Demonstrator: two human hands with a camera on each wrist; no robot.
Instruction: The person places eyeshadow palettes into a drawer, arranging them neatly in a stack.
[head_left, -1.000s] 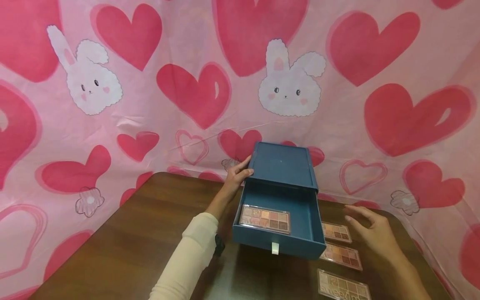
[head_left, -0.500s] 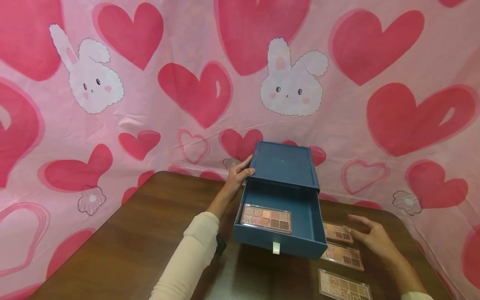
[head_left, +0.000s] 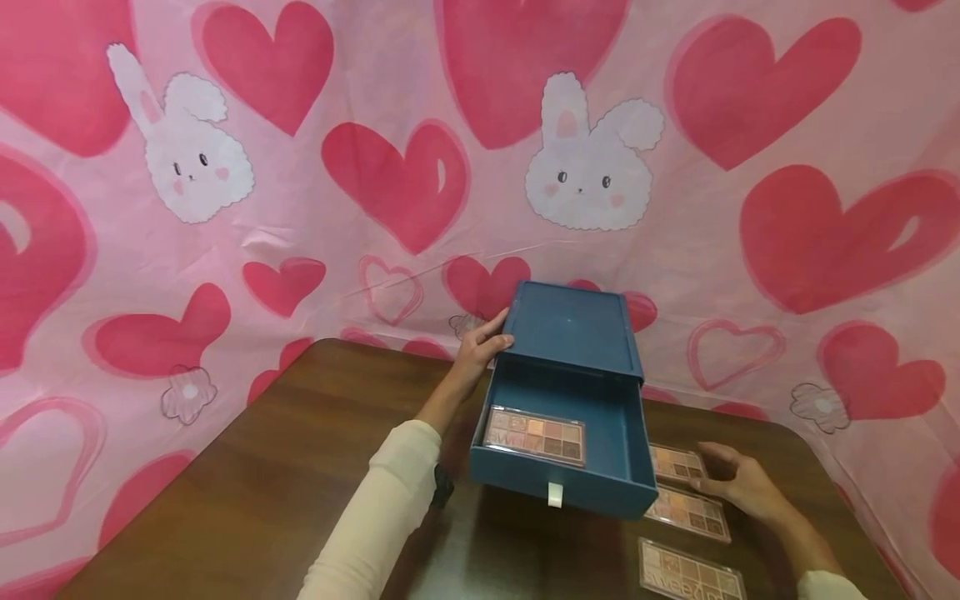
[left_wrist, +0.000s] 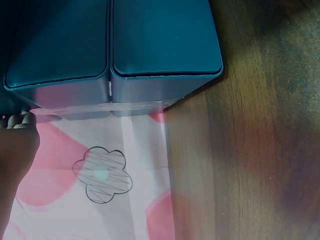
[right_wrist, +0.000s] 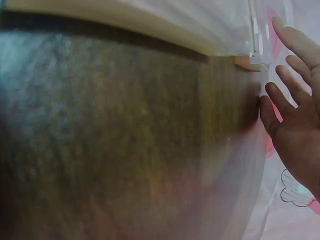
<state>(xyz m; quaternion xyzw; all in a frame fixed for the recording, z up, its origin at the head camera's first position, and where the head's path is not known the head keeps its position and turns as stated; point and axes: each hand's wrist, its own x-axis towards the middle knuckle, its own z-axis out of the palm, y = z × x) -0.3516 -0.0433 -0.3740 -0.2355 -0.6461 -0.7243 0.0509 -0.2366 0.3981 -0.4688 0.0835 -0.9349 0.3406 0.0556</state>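
Observation:
My left hand [head_left: 480, 348] grips the left side of a blue storage box [head_left: 573, 325], its thumb at the top edge. The front drawer [head_left: 600, 495] of the box is pulled out and bears a white tab [head_left: 555, 495]. Inside it, at the left, lies an eyeshadow palette [head_left: 536, 435] with a clear lid. To the right of the box, my right hand [head_left: 742, 485] is at the right end of the farthest palette [head_left: 673, 463], thumb by its near edge. In the right wrist view the fingers [right_wrist: 287, 97] are spread beside a clear plastic edge [right_wrist: 257, 37].
Two more palettes, a middle one [head_left: 690, 513] and a near one [head_left: 690, 572], lie in a row on the brown wooden table [head_left: 300, 467]. Behind it hangs a pink cloth [head_left: 495, 208] with hearts and rabbits.
My right hand has come down from above to the farthest palette, its thumb nearing the palette's edge. My left hand keeps its grip on the box.

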